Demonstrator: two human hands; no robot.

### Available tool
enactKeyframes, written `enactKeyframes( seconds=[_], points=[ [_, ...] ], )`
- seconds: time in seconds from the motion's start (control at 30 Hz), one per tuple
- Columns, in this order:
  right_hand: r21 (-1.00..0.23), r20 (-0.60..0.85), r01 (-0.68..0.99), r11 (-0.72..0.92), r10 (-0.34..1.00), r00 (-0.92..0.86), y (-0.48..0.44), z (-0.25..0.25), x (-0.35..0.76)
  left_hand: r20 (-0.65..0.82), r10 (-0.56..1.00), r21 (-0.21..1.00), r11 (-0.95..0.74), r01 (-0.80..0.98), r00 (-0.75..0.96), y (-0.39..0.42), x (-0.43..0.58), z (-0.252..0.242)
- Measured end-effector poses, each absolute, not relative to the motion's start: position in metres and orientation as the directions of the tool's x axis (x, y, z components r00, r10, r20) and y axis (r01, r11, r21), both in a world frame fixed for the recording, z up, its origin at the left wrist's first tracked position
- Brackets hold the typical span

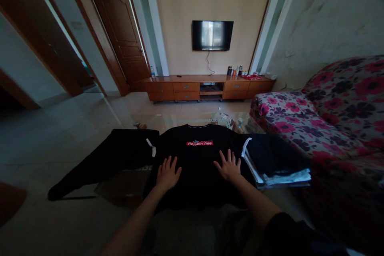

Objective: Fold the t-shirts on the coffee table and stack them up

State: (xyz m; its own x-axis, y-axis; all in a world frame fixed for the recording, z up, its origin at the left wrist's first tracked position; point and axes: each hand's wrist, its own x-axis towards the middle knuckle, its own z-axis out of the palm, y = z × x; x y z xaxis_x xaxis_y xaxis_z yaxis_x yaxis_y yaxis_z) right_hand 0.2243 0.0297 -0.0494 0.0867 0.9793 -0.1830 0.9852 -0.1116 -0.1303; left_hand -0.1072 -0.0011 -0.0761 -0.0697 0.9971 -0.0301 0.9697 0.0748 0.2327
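Note:
A black long-sleeved shirt lies spread over a glass-topped table, its neckline away from me and a red "Remain free" print across the chest. My left hand rests flat on the left side of its front, fingers spread. On the right side of the front lies my right hand, also flat with fingers apart. Both sleeves stretch outward, each with a white stripe near the shoulder. The left sleeve hangs past the table edge; the right one lies over a stack of papers.
The glass table shows around the shirt, with a crumpled whitish plastic bag at its far side. A flower-patterned sofa stands to the right. Beyond are a low wooden cabinet with bottles and cans, and a wall-mounted television.

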Motion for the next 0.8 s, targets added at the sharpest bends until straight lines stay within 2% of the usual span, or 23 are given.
enactKeyframes(
  seconds=[0.17,0.3,0.33,0.4,0.47,0.6,0.8],
  points=[
    [-0.153,-0.132,0.968,-0.198,0.975,0.179,0.046,-0.042,0.226,-0.046,0.989,0.305,0.149,0.941,-0.142,0.024,-0.125,-0.052],
    [-0.219,0.022,0.948,-0.230,0.970,0.241,0.056,-0.019,0.233,0.024,0.915,0.461,0.347,0.817,-0.402,0.048,-0.157,-0.038],
    [-0.252,0.067,0.933,-0.256,0.957,0.281,0.058,-0.013,0.236,0.020,0.867,0.550,0.407,0.730,-0.498,0.052,-0.166,-0.037],
    [-0.339,0.111,0.878,-0.338,0.912,0.394,0.063,-0.004,0.243,-0.090,0.774,0.760,0.461,0.459,-0.627,0.060,-0.181,-0.038],
    [-0.444,0.060,0.784,-0.434,0.859,0.509,0.069,0.002,0.252,-0.226,0.740,0.872,0.444,0.208,-0.633,0.065,-0.192,-0.041],
    [-0.606,-0.118,0.627,-0.490,0.835,0.538,0.078,0.004,0.271,-0.288,0.737,0.920,0.391,0.038,-0.612,0.071,-0.196,-0.044],
    [-0.666,-0.129,0.607,-0.434,0.868,0.479,0.083,0.006,0.286,-0.307,0.716,0.946,0.300,-0.121,-0.626,0.082,-0.192,-0.039]
  ],
)
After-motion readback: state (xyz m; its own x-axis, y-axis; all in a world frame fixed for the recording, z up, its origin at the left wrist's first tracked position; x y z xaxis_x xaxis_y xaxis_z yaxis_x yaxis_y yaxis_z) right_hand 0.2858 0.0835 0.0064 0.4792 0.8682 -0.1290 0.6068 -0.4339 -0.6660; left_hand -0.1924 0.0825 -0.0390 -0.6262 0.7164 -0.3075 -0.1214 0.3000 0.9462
